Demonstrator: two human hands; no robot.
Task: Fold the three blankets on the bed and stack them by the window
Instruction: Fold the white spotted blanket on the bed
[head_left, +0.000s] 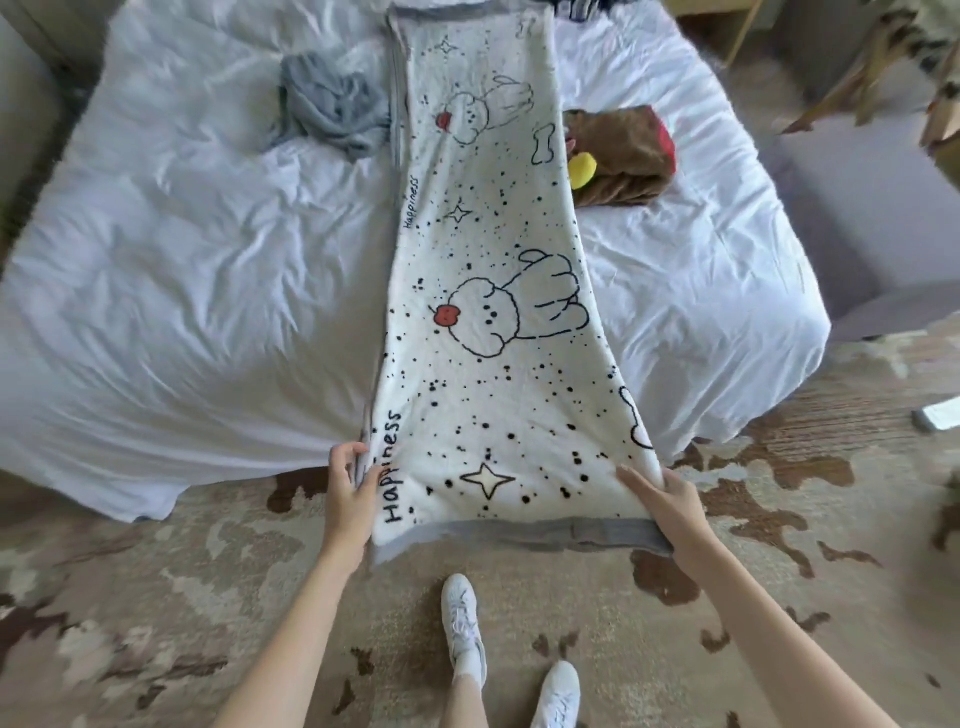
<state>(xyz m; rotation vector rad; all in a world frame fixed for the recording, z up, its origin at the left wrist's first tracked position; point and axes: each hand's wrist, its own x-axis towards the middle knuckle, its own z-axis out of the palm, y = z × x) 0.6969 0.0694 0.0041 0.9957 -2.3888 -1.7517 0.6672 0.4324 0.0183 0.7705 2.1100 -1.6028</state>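
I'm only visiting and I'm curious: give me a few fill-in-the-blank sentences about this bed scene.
1. The left hand and right hand each hold a near corner of the white blanket, which is printed with the word ____.
2. The crumpled gray blanket lies on the white blanket's ____ side.
3. The brown blanket, on the opposite side, is already ____.
Missing words: Happiness; left; folded.

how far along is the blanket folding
Done: the brown blanket lies folded on the bed. In hand: left hand and right hand grip the near corners of the white dog-print blanket, folded into a long strip. Left: the grey blanket lies crumpled, and nothing is stacked yet.
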